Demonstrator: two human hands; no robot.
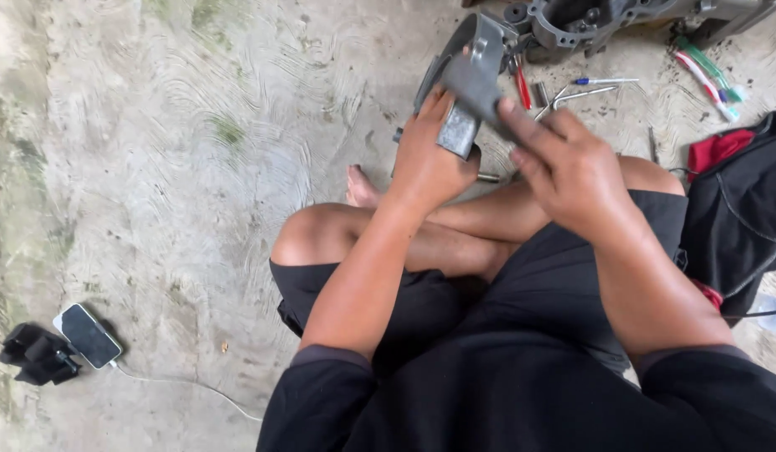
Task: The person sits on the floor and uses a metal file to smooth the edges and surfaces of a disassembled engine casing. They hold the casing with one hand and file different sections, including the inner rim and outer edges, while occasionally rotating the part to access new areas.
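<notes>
I sit cross-legged on a concrete floor. My left hand [428, 159] grips a grey metal machine part [470, 71], a curved cover with a blocky lower end, and holds it up in front of my knees. My right hand [564, 163] presses a piece of grey abrasive sheet [482, 92] against the part with the fingertips. The part's far side is hidden from me.
A larger grey engine casing [572, 21] lies at the top. Red-handled pliers [522, 84], a bent metal wrench [576, 94], a small blue-tipped tool [605, 81] and brushes [706, 71] lie nearby. Black and red cloth [739, 201] is at right. A phone on a cable [88, 335] and a black object [36, 356] lie lower left.
</notes>
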